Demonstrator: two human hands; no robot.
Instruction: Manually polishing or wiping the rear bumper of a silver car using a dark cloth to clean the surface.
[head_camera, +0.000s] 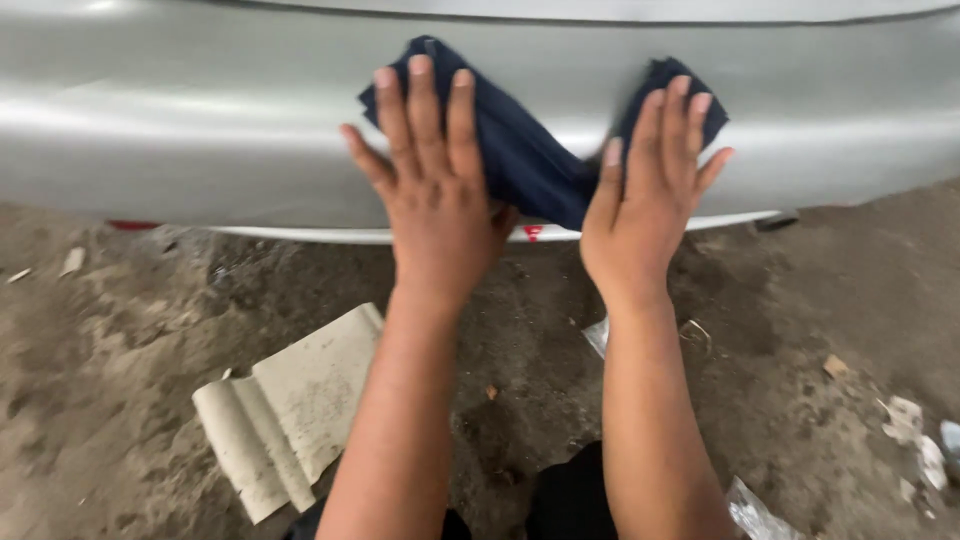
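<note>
Against bumper (200, 120): dark cloth (525, 160), pressed flat mid-panel. Left hand (435, 200), right hand (645, 205) on cloth, fingers spread, pinning not gripping. Below bumper: dirt ground (120, 380), pale ribbed sheet (285, 410), scattered scraps. Wiping seemingly midway; panel dull, no clear clean patch.

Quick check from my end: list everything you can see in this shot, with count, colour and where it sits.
Car body panel: one, silver-grey, across the top.
Cloth: one, dark navy, pressed flat against the panel under both hands.
Corrugated sheet piece: one, off-white and dirty, on the ground lower left.
Dirt ground: grey-brown, below the panel.
Litter scraps: several, pale, on the ground at right.
Left hand: fingers spread flat on the cloth.
Right hand: flat on the cloth's right end.
</note>
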